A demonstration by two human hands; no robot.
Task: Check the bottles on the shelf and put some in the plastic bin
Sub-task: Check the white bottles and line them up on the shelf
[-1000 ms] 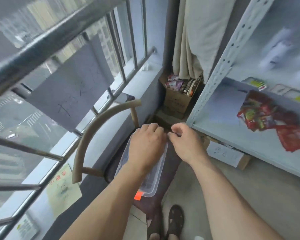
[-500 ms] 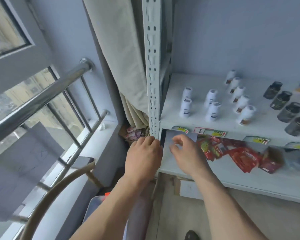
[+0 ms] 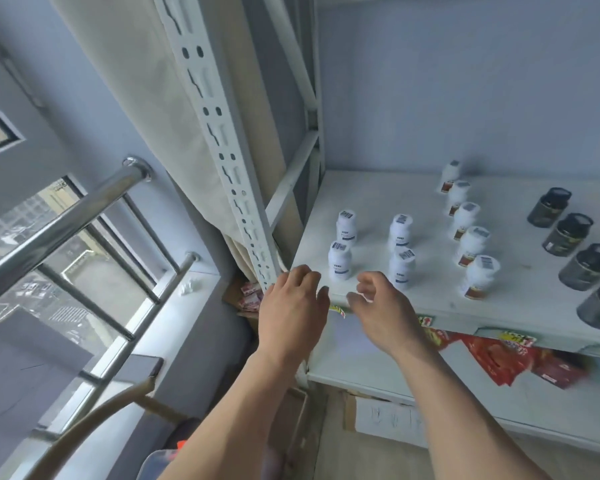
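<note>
Both hands empty, fingers loosely spread: left hand (image 3: pixel 291 308), right hand (image 3: pixel 383 311) nearer the upright small white plastic bottles (image 3: pixel 340 259) just beyond, seemingly untouched, on the white metal shelf (image 3: pixel 437 299)

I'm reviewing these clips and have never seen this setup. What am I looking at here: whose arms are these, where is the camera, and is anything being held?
No machine here: a person wears a wide-angle camera on the head, looking down at their own bare arms. The left hand and right hand reach toward the white shelf, both holding nothing. On it stand white bottles and, further right, dark jars. Red packets lie on the shelf below. A corner of the plastic bin shows at the bottom edge.
</note>
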